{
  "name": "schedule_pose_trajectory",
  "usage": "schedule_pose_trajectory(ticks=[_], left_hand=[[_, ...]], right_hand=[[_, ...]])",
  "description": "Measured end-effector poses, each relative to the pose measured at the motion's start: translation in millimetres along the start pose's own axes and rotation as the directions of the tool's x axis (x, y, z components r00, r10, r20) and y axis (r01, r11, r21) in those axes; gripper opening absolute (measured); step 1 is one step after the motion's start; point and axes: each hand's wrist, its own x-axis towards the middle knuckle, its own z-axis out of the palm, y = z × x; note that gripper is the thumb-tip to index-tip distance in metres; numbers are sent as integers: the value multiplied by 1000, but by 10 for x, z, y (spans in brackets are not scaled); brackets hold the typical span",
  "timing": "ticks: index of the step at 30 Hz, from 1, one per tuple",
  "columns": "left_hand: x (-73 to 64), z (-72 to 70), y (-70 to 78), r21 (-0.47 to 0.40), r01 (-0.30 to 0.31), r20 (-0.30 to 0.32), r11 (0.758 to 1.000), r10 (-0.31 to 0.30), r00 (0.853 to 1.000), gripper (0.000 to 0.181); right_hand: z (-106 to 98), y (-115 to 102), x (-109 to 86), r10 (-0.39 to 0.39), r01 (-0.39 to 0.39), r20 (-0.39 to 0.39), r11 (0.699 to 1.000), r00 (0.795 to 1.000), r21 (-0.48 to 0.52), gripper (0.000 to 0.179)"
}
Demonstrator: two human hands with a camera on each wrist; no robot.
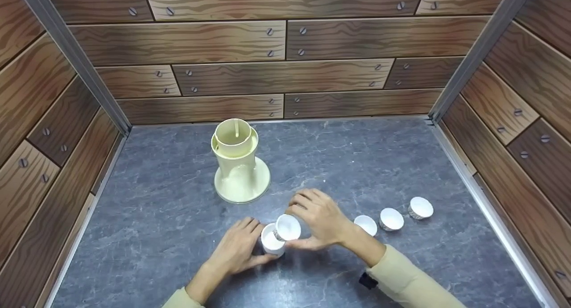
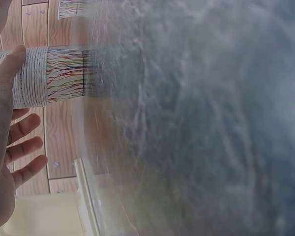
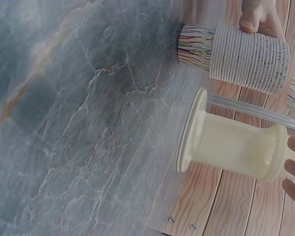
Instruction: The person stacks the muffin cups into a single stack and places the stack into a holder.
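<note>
Wood-print walls [image 1: 227, 78] round a marbled counter [image 1: 169, 227], cup stack [image 1: 269, 243] held upright inside the left grip [image 1: 237, 247], single cup [image 1: 288, 227] held by the right grip [image 1: 320, 219] at the stack's top, ridged rims [image 3: 246, 58] clear only in wrist views.

I count one stack of nested white cups [image 3: 236, 56], too tight to number, one cup [image 1: 287, 228] held above it, three more cups [image 1: 391, 219] in a row, and one cream stand [image 1: 243, 181].

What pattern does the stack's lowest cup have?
The lowest cup has wavy multicoloured lines on white, clearest in the left wrist view.
</note>
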Motion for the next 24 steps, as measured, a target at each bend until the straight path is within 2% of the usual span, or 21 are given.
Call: schedule_pose_trajectory(ticks=[24], left_hand=[[4, -4, -5, 14, -6, 2, 1000, 6, 1000, 65]], right_hand=[[97, -70, 74, 8, -8, 25, 1000, 1000, 16, 64]])
